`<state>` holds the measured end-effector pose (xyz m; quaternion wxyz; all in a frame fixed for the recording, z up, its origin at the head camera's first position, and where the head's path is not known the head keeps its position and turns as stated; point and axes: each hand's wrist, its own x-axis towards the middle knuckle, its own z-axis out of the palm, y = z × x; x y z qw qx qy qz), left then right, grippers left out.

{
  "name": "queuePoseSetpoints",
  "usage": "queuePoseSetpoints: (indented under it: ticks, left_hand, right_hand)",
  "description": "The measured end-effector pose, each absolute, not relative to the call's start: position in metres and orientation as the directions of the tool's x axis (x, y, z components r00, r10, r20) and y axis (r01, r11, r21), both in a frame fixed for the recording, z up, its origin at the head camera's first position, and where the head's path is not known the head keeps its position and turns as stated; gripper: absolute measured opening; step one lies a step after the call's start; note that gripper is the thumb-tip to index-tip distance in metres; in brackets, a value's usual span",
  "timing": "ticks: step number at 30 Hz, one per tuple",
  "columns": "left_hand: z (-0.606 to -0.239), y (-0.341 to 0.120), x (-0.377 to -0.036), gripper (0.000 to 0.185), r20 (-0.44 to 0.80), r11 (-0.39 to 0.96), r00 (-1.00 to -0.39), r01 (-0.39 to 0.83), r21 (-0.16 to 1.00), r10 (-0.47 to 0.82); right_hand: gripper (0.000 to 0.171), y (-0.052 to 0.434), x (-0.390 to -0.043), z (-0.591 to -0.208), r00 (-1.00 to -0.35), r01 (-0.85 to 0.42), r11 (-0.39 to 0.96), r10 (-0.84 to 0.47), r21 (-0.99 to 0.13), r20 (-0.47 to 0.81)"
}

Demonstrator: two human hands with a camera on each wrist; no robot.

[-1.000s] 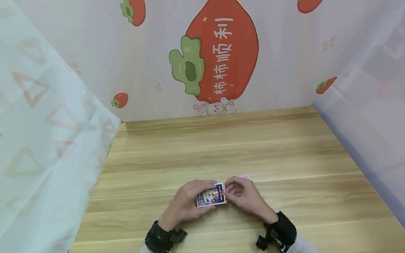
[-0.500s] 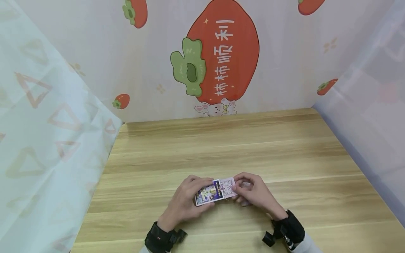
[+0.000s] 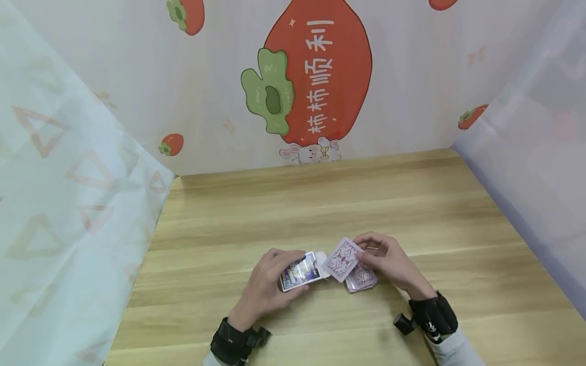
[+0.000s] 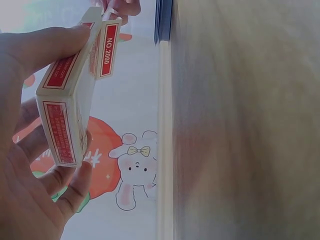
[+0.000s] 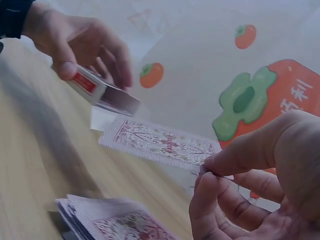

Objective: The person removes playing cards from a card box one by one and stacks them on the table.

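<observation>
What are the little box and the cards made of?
The box in the left hand looks like thin printed cardboard: sharp folded edges, an open flap. The cards pinched by the right hand seem to be coated paper, thin and faintly bending. The table looks like wood-grain laminate.

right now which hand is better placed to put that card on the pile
Right. The right hand pinches the card just above the pile on the table. The left hand grips the card box, off to the side.

Head: worktop (image 3: 320,213) seen from above, facing forward.
Wrists: close, low views.
Shared: card box (image 3: 299,272) (image 4: 67,105) (image 5: 102,92).
</observation>
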<state>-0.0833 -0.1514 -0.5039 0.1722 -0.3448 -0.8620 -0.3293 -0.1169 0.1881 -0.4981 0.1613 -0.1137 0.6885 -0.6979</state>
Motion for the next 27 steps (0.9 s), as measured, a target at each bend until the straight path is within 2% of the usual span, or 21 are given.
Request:
queuePoseSetpoints:
  ticks: [5,10,19,23,27]
  left_hand:
    - [-0.504,-0.152,-0.086,0.074,0.523,0.548,-0.705,0.706,0.449,0.48]
    - [-0.505,-0.151,-0.086,0.073,0.51,0.552,-0.712,0.699,0.455,0.482]
    - [-0.504,-0.151,-0.086,0.073,0.497,0.558,-0.721,0.69,0.46,0.482]
    - [-0.503,-0.151,-0.086,0.072,0.496,0.561,-0.72,0.691,0.456,0.485]
    - [-0.503,-0.151,-0.085,0.071,0.482,0.56,-0.728,0.684,0.467,0.487]
  right_hand:
    - [0.031,0.198,-0.125,-0.498,-0.953,0.071,-0.012,-0.296,-0.997,-0.065]
    - [0.031,0.203,-0.127,-0.499,-0.967,0.079,-0.006,-0.243,-0.997,-0.075]
    - [0.035,0.201,-0.13,-0.503,-0.963,0.105,0.194,-0.225,-0.975,-0.148]
    - [0.033,0.197,-0.13,-0.507,-0.968,0.078,0.275,-0.208,-0.958,-0.138]
    - [0.025,0.192,-0.13,-0.509,-0.982,0.019,0.377,-0.169,-0.926,-0.089]
